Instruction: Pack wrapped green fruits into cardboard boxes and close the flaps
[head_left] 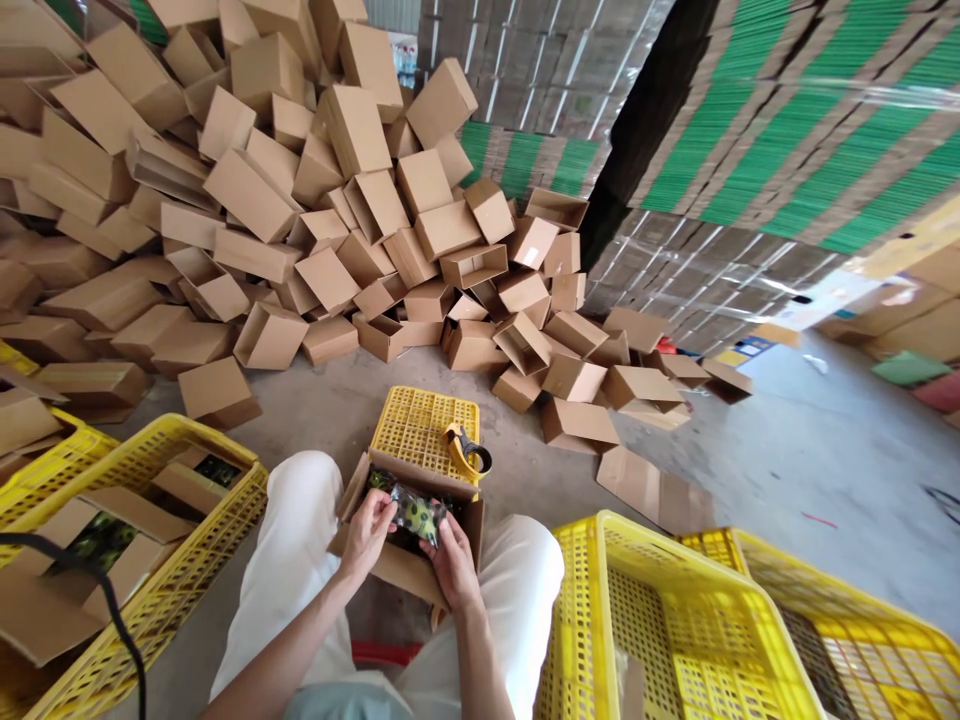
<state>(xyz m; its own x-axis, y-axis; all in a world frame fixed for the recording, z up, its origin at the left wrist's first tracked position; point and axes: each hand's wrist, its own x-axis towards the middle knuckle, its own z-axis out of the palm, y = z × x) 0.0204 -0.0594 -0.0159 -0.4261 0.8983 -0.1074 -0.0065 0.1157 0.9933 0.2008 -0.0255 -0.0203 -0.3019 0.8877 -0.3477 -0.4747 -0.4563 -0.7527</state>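
The packet (pixel 417 513) is glossy, clear plastic

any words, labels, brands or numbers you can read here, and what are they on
No text can be read.
Packet in the hands: no readable print.
Pale patch on a piled box: too small.
Blue-and-white cardboard on the floor: too blurred.

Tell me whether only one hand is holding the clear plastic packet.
No, the left hand holds one end of the clear plastic packet, the right hand the other.
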